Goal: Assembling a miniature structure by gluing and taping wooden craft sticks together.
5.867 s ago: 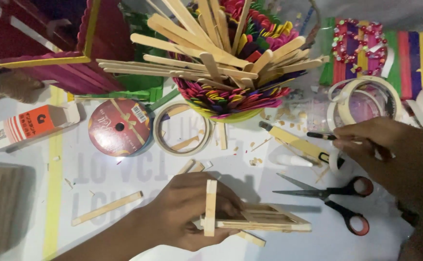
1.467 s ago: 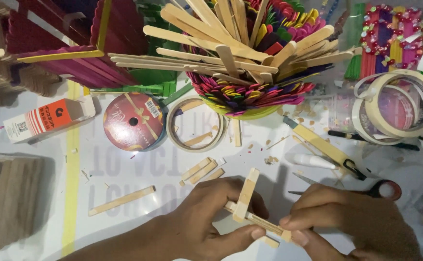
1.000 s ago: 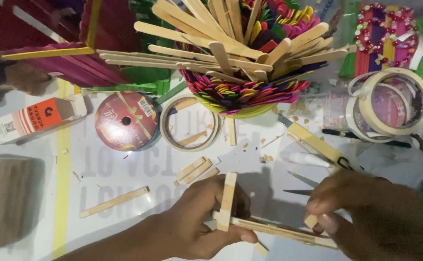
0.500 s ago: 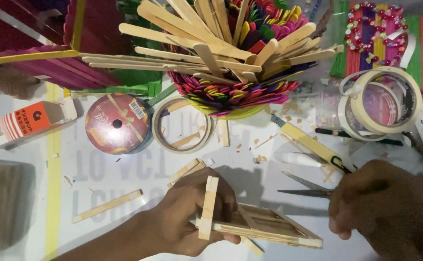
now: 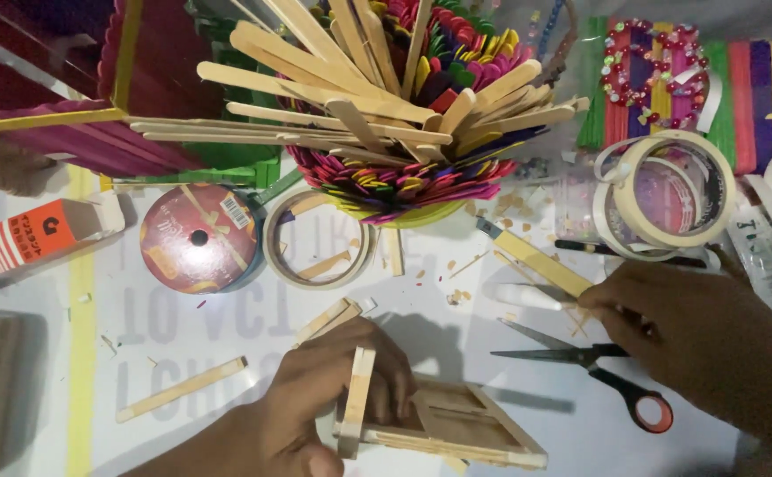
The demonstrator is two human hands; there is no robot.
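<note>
Near the front edge of the white worktop (image 5: 227, 327), the left hand (image 5: 315, 406) holds a small frame of glued wooden craft sticks (image 5: 456, 424); its grip is pinched on an upright stick (image 5: 357, 397) at the frame's left end, thumb at the stick's lower end, fingers curled behind it. The frame lies flat, slanting toward the front right.

The right hand (image 5: 704, 340) rests toward the right edge, its fingers bent down onto the handles of the black-and-red scissors (image 5: 598, 371); whether its grip is closed on them cannot be told. The scissors lie open, blades pointing left, just right of the frame and apart from it.

A bowl crammed with plain and coloured craft sticks (image 5: 386, 115) stands at the back centre. In front of it lie a roll of masking tape (image 5: 318, 240) and a red ribbon spool (image 5: 199, 238), side by side. More tape rolls (image 5: 664, 199) sit at the back right. A loose stick (image 5: 183, 389) lies left of the holding hand, and a glue box (image 5: 24, 243) sits by the left edge.
</note>
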